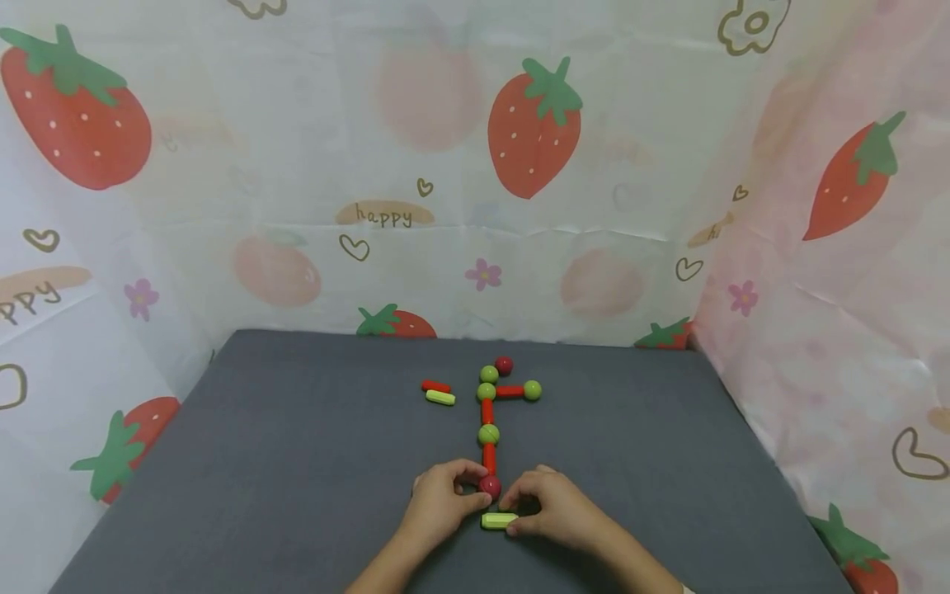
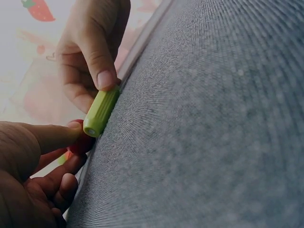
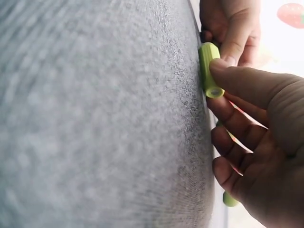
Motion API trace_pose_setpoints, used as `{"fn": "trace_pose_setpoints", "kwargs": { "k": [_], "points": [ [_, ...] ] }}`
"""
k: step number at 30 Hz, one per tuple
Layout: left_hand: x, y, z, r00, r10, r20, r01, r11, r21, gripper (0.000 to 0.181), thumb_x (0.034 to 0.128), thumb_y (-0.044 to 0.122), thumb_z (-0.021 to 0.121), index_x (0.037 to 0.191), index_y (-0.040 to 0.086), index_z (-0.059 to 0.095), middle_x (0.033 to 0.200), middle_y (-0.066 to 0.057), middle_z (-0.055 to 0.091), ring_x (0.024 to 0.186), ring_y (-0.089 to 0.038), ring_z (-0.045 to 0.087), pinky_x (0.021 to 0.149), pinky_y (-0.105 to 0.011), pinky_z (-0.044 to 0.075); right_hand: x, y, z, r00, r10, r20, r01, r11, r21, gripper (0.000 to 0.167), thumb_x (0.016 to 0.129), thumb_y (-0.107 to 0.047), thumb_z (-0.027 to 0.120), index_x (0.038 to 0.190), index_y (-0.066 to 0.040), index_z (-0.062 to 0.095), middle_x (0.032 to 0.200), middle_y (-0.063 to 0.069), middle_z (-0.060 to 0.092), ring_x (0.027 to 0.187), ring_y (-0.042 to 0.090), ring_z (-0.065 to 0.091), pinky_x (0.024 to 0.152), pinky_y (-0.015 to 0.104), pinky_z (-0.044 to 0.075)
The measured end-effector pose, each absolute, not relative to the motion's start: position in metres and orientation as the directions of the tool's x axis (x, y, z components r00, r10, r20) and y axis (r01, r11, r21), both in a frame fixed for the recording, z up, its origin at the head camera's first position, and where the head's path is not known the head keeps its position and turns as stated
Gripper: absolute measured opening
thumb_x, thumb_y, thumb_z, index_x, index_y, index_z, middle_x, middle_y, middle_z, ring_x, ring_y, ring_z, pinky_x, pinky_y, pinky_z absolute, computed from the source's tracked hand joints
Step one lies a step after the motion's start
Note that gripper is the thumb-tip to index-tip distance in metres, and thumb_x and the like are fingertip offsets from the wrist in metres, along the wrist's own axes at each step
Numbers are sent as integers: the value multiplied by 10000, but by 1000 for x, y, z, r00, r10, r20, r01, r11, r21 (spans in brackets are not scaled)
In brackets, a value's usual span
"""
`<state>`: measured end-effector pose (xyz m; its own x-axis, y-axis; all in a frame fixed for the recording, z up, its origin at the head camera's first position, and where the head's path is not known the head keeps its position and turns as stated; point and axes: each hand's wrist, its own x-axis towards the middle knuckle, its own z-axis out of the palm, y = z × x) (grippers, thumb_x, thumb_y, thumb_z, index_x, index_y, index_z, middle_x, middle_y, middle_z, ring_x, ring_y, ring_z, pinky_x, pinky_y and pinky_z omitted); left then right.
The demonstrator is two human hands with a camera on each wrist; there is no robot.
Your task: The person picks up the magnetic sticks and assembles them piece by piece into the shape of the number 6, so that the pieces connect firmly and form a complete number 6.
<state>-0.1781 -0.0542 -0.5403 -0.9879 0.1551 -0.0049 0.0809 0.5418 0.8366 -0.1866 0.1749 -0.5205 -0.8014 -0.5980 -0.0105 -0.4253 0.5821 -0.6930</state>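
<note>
My left hand pinches a dark red ball between thumb and fingers at the near end of a chain of balls and rods. Red rods link that ball to several green balls farther back. Just in front of the ball, a light green ribbed rod lies crosswise on the table. My right hand holds this rod near its right end, its thumb on the side. In the left wrist view, the green rod partly covers the red ball.
A loose red rod and another light green rod lie left of the chain. A second dark red ball sits at the far end, by a green ball. The dark grey table has strawberry-print cloth around it.
</note>
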Motion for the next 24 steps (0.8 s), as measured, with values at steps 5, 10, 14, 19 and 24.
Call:
{"fn": "trace_pose_setpoints", "kwargs": {
  "k": [5, 10, 14, 19, 24],
  "points": [
    [-179, -55, -540, -988, 155, -18, 70, 541, 838, 271, 805, 286, 883, 1047, 241, 769, 955, 146, 724, 780, -94, 536, 856, -439, 305, -186, 174, -521, -792, -610, 2, -447, 578, -683, 186, 795, -290, 885, 953, -317, 791, 914, -201, 696, 909, 52, 551, 826, 269, 469],
    [-179, -55, -539, -988, 149, -32, 55, 545, 836, 281, 799, 292, 888, 1044, 219, 773, 938, 128, 715, 778, -112, 530, 848, -445, 316, -188, 176, -520, -767, -641, 3, -471, 560, -681, 183, 810, -284, 872, 963, -333, 785, 911, -214, 676, 906, 43, 553, 822, 257, 480],
    [-179, -54, -539, -989, 142, -34, 52, 560, 827, 280, 792, 303, 893, 1031, 216, 774, 923, 125, 712, 770, -108, 527, 852, -449, 335, -194, 183, -515, -747, -665, 0, -485, 544, -685, 182, 837, -290, 856, 986, -357, 776, 931, -217, 677, 910, 46, 555, 819, 263, 489],
    [-179, -54, -539, -991, 133, -34, 48, 565, 824, 270, 792, 299, 893, 1022, 222, 775, 919, 130, 715, 767, -107, 525, 858, -452, 333, -208, 193, -502, -767, -640, 46, -504, 557, -660, 174, 865, -295, 838, 1005, -374, 771, 959, -216, 685, 931, 95, 564, 818, 313, 494],
    [-178, -53, -537, -991, 131, -38, 42, 559, 828, 269, 790, 284, 896, 1019, 211, 775, 919, 118, 718, 775, -120, 523, 852, -449, 321, -225, 199, -490, -804, -584, 109, -509, 583, -633, 163, 872, -262, 833, 1004, -338, 775, 974, -196, 695, 957, 148, 573, 804, 365, 501]
  ]
}}
